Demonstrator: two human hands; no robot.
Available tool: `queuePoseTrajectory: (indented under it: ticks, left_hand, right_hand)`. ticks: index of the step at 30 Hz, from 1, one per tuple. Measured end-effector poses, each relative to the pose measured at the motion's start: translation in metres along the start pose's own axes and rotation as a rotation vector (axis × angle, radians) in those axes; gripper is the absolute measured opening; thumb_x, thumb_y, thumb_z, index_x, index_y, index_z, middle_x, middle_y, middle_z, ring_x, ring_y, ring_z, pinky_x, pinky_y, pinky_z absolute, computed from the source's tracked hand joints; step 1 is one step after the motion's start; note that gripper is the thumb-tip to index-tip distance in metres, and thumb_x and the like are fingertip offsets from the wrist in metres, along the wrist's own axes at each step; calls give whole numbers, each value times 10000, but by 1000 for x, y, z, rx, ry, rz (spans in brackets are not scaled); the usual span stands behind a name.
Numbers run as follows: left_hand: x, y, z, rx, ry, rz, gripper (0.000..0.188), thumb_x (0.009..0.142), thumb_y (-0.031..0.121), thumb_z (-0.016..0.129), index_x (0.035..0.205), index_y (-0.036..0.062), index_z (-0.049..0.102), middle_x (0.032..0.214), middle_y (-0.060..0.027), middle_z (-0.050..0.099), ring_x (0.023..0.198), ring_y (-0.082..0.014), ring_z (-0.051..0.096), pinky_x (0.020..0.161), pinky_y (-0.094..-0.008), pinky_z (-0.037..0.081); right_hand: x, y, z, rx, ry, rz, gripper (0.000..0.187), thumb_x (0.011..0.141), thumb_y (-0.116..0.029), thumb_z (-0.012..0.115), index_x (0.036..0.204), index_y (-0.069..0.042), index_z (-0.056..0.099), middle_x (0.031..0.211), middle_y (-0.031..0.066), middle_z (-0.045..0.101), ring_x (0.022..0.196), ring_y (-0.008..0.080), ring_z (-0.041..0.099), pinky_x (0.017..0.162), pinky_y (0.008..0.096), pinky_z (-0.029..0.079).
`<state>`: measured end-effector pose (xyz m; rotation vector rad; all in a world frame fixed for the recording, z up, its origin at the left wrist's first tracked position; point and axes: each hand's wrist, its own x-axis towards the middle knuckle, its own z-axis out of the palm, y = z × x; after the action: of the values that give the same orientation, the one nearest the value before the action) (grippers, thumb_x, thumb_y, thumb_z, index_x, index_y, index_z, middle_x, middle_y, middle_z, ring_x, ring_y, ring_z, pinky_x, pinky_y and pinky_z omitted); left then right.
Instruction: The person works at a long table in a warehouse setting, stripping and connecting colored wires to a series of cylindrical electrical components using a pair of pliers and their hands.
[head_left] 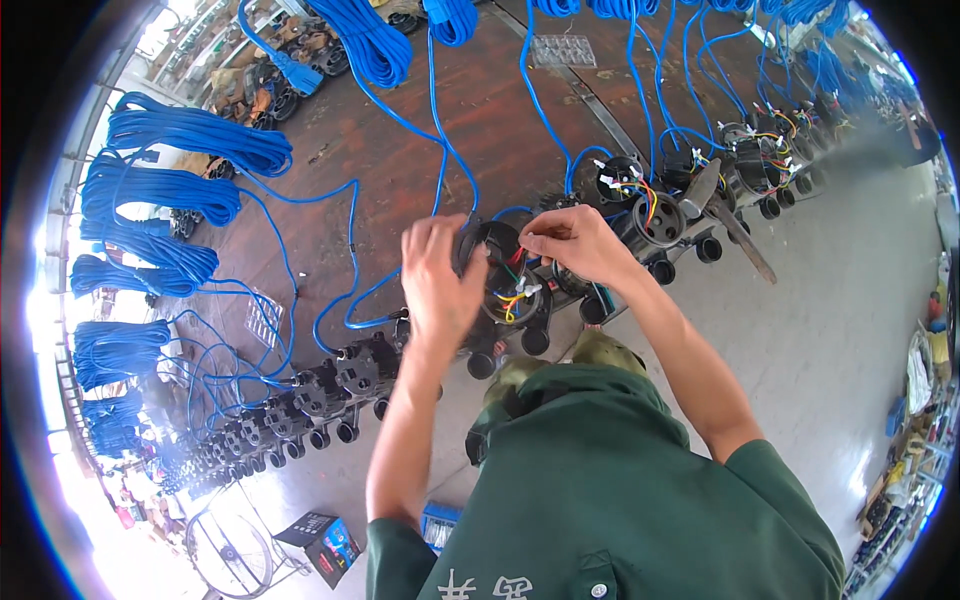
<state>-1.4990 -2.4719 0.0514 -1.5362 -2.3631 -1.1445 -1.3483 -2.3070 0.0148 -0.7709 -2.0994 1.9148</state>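
Note:
At the table's near edge stands a black cylindrical motor housing [517, 303], its top open with yellow, red and green wires [518, 294] and white connectors showing. My left hand [440, 275] is closed on the rim of a black round cap [495, 240] tilted above the housing. Just to the right, my right hand [580, 243] is closed in a pinch on a thin wire beside the cap; a red wire [518, 256] shows by its fingertips. The exact end of the pinched wire is hidden. A blue cable [455, 160] runs toward the cap.
More black housings [365, 365] line the table edge on both sides. A hammer [735, 230] lies across those at the right. Coiled blue cables [200, 135] sit along the far and left sides of the reddish-brown table [390, 150]. A bicycle wheel [228, 550] and box [322, 545] are lower left.

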Motion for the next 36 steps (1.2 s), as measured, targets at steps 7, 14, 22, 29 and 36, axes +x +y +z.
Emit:
queuePoseTrajectory:
  ticks: [7,14,22,29,36]
  left_hand:
    - [-31,38,47,-338,-81,-347,337,830,-19,725,1167,-30,720,947,-163,741,698,-174,691,631,-304,545]
    - [-24,2,52,-749,-234,-780,175,902,56,769,1032,-61,777,797,-48,751,603,-50,589,513,-241,468]
    - [-34,1,42,-1065,-101,-880,133,992,55,698,1070,-52,688,909,-120,764,496,-41,449,442,-205,299]
    - [-30,12,46,-1004,-28,-840,187,981,11,695,1158,-19,642,909,-126,767,512,-29,444,458,-204,321]
    - [-36,8,60,-727,-35,-622,129,979,36,709,1101,-5,696,905,-48,764,639,-11,543,545,-187,430]
  right_hand:
    - [2,6,0,-126,-49,-236,185,914,-114,719,1043,12,761,894,151,776,802,207,745,753,342,563]
    - [2,-1,0,-35,39,-187,87,975,24,676,1050,54,705,881,79,756,826,130,737,724,276,578]
    - [-30,-5,-1,-677,392,-366,386,845,-217,814,1146,-30,661,1016,155,731,961,345,705,839,442,550]
    - [-79,19,0,-1138,306,176,1227,648,-477,952,1541,42,288,1437,230,475,1311,431,493,997,583,443]
    - [-72,42,-18,-994,268,204,877,732,-179,860,1432,45,381,1290,241,567,1217,456,557,975,514,494]
